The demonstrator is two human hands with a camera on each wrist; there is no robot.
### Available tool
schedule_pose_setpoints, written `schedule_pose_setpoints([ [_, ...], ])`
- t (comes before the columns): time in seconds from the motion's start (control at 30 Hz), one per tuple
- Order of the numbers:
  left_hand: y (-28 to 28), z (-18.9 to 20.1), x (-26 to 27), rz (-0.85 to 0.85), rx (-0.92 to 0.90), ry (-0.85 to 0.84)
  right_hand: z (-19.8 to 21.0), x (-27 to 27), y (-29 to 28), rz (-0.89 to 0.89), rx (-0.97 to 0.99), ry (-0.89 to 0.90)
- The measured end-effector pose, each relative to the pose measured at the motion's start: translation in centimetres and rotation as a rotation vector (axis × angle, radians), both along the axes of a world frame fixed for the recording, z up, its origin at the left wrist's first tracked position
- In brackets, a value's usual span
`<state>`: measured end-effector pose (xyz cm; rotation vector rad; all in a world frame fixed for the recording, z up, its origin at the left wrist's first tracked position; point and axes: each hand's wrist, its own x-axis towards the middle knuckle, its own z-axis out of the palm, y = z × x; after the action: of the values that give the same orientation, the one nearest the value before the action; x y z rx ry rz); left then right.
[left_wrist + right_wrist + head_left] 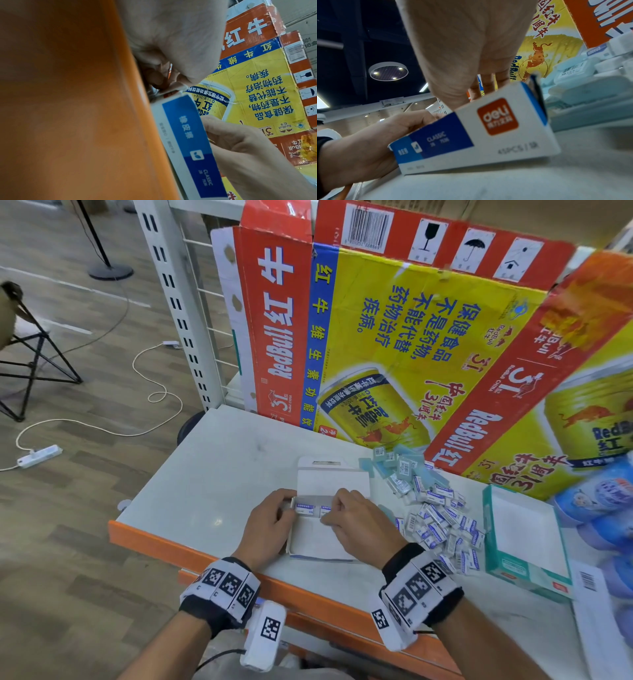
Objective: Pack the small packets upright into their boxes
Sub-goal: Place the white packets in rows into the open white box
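Fingers of the left hand [270, 522] curl round the left wall of the open white box [320, 542], which lies flat on the desk [205, 487] with its lid folded back. The right hand [359, 525] reaches into the box from the right, its grip pinching one of two small packets [305, 509] that stand upright in a row against the far wall, between the two hands. Right of that grip lies the loose pile of packets [442, 525]; beyond the pile, a teal box [524, 573].
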<state>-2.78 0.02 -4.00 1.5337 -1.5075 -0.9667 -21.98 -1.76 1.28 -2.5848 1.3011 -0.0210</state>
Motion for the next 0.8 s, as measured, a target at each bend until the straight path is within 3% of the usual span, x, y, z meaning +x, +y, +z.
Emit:
schedule_pose_setpoints([
  [0.23, -0.1, -0.2, -0.1, 0.002, -0.007, -0.009, 0.2, 0.2, 0.1, -0.008, 0.036, 0.018],
  [0.6, -0.1, -0.2, 0.1, 0.003, 0.007, -0.017, 0.6, -0.6, 0.5, -0.016, 0.081, -0.152],
  [0.8, 0.0, 0.0, 0.1, -0.001, 0.012, -0.029, 0.8, -1.6, -0.1, -0.140, 0.125, -0.073],
])
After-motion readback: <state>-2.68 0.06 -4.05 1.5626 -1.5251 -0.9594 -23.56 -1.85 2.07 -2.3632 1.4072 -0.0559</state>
